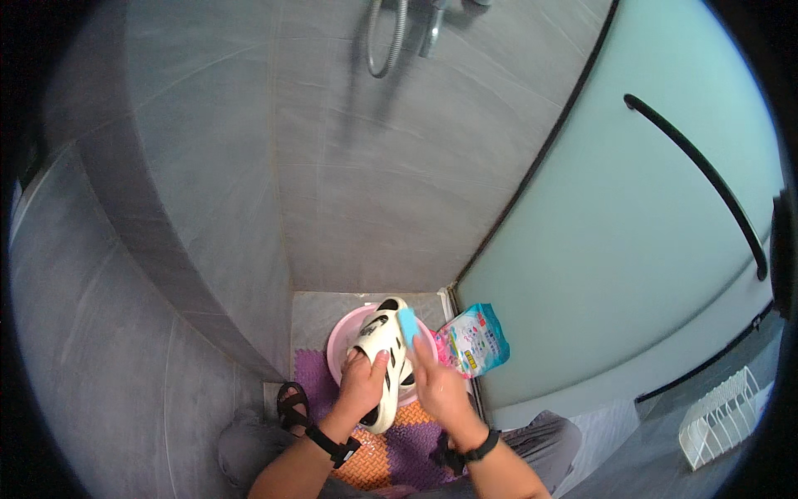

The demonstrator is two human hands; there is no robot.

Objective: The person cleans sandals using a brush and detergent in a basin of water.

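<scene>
My left hand [363, 382] grips a cream-coloured clog [388, 349] with black openings, fingers inside the shoe and thumb on its outside. The clog is tilted over a pink plastic basin [338, 340]. In my right hand [439, 387] is a light blue brush [408, 325], whose head lies against the clog's right side near the toe; the hand is slightly blurred. Part of another cream-coloured shoe [408, 377] shows in the basin behind the held one. What else the basin contains is mostly hidden.
A teal and pink detergent bag [477, 340] bearing writing leans right of the basin, by the frosted glass door [598, 249]. Purple and orange woven matting [414, 436] covers the floor. A shower hose [389, 53] hangs on the tiled wall. A white rack [717, 421] stands far right.
</scene>
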